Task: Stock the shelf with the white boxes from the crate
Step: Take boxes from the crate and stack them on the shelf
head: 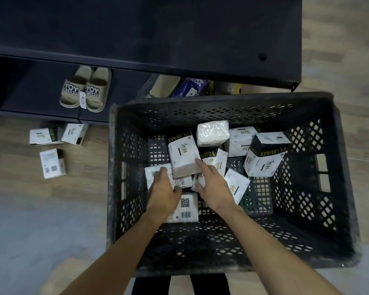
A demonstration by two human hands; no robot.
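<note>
fingers (199, 162) of the right hand (213, 185) straight on a white box (182, 154) in the crate (222, 248); left hand (163, 189) curled, grip hidden

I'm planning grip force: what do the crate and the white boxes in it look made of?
Crate: rigid black plastic, matte and scuffed; moulded lattice holes in walls and floor. White boxes: probably soft packs in thin printed film rather than cardboard; rounded corners, and one unprinted pack shows wrinkled, glossy wrap.

Perforated matt plastic crate (328, 231), wood-look floor (19, 162), glossy-wrapped boxes (182, 155)
</note>
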